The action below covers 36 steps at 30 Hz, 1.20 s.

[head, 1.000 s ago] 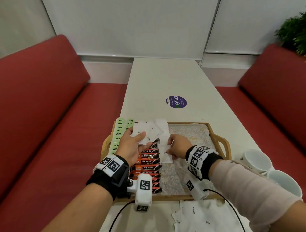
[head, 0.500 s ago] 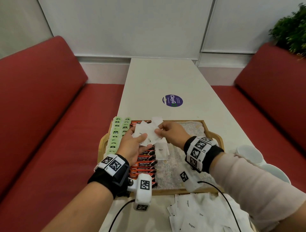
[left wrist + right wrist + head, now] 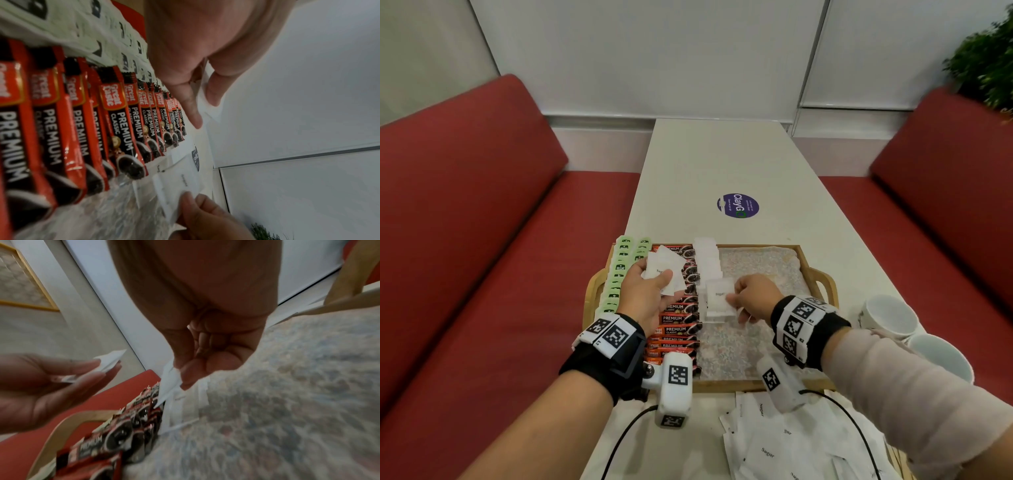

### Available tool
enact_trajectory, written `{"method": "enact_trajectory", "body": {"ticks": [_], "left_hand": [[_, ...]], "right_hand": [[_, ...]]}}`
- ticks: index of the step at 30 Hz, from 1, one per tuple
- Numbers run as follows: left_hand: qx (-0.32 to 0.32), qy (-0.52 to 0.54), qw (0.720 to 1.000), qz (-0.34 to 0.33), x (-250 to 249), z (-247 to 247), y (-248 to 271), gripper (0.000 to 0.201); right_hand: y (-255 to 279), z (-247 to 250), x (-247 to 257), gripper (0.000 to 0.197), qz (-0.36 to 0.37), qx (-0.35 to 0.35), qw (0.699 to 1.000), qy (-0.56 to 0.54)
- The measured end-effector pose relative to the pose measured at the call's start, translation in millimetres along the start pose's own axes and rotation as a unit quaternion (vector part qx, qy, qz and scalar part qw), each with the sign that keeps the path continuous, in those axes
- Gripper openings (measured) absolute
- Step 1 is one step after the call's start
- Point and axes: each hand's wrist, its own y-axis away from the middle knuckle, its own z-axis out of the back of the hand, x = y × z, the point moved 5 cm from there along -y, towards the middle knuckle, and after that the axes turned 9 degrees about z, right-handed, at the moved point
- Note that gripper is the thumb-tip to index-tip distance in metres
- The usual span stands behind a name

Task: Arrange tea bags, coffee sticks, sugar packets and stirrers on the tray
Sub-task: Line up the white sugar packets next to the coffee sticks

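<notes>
The left hand (image 3: 645, 298) holds a small fan of flat white paper sugar packets (image 3: 664, 270) between thumb and curled fingers, above the glossy red-and-black coffee sticks (image 3: 676, 318). The right hand (image 3: 755, 296) pinches one thin sugar packet (image 3: 719, 296) over a white column of laid sugar packets (image 3: 707, 263) on the wooden tray (image 3: 822, 277), lined with speckled paper. Pale green tea bags (image 3: 619, 270) fill the tray's left edge. Loose packets (image 3: 774, 442) lie on the white surface (image 3: 722, 164) beside two white cups (image 3: 890, 315)

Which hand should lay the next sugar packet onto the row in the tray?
Right hand: it already pinches one sugar packet over the white row, while the left hand just holds the spare stack.
</notes>
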Motion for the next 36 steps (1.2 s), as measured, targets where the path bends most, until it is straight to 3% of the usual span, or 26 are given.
{"method": "enact_trajectory", "body": {"ticks": [9, 16, 24, 27, 30, 33, 36], "left_hand": [[0.003, 0.003, 1.000, -0.003, 6.3, -4.0, -0.3, 0.034], [0.010, 0.003, 1.000, 0.007, 8.8, -3.6, -4.3, 0.034], [0.024, 0.004, 0.999, 0.023, 13.3, -5.9, -6.9, 0.046], [0.017, 0.003, 0.999, 0.027, 15.0, -5.4, -7.4, 0.051], [0.015, 0.002, 1.000, 0.026, 16.4, -6.3, -6.3, 0.045], [0.026, -0.010, 0.999, 0.021, 18.2, -11.7, -2.8, 0.036], [0.034, -0.028, 0.999, 0.015, 21.2, -18.4, 3.2, 0.034]], "right_hand": [[-6.9, -30.1, -7.3, 0.027, -0.054, 0.072, 0.996, -0.012], [-11.6, -31.1, -8.2, 0.026, -0.090, 0.078, 0.993, -0.016], [-14.0, -28.7, -9.3, 0.023, -0.082, 0.083, 0.993, 0.006], [-11.2, -22.8, -4.1, 0.022, -0.059, 0.070, 0.995, 0.051], [-9.3, -9.5, 14.1, 0.023, 0.034, -0.002, 0.994, 0.108], [-4.2, -2.8, 31.9, 0.027, 0.097, -0.038, 0.995, -0.013], [-0.1, 0.0, 42.8, 0.035, 0.100, -0.032, 0.988, -0.110]]}}
